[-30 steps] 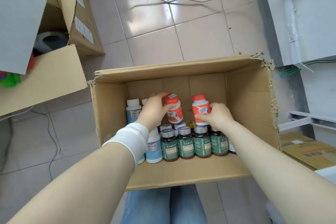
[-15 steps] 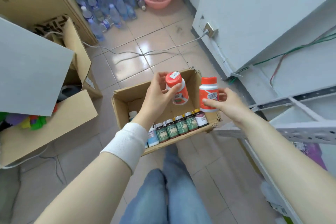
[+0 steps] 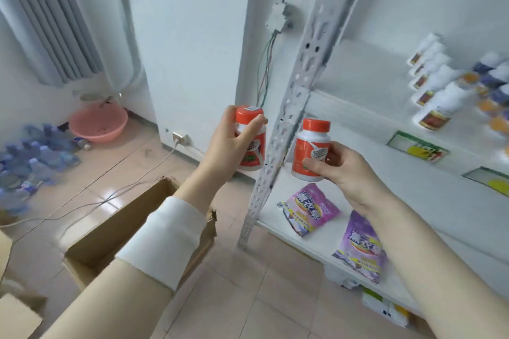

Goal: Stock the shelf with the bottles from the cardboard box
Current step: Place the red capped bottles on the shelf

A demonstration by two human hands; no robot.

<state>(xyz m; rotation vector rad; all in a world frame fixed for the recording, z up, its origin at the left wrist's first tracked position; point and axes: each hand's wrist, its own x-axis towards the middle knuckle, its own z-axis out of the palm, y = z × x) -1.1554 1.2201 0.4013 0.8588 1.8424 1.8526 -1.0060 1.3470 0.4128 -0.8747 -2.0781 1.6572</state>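
Observation:
My left hand point(image 3: 224, 146) grips an orange-capped white bottle point(image 3: 252, 143) just left of the shelf's white perforated upright point(image 3: 292, 107). In my right hand point(image 3: 347, 170) is a second orange-capped bottle point(image 3: 311, 150), held upright in front of the lower shelf board point(image 3: 300, 239). The cardboard box point(image 3: 132, 217) sits on the floor below my left forearm, its inside hidden from here. Several white bottles point(image 3: 432, 91) stand in rows on the upper shelf board point(image 3: 358, 107) at the right, blurred.
Two purple packets point(image 3: 309, 209) point(image 3: 360, 248) lie on the lower shelf board. A pink basin point(image 3: 98, 124) and several blue water bottles point(image 3: 35, 157) sit on the tiled floor at the left. A cable point(image 3: 132, 184) runs across the floor from a wall socket point(image 3: 180, 138).
Both hands lifted the two orange-capped bottles out of the box and raised them. My view swung up and right, from the box to the shelf.

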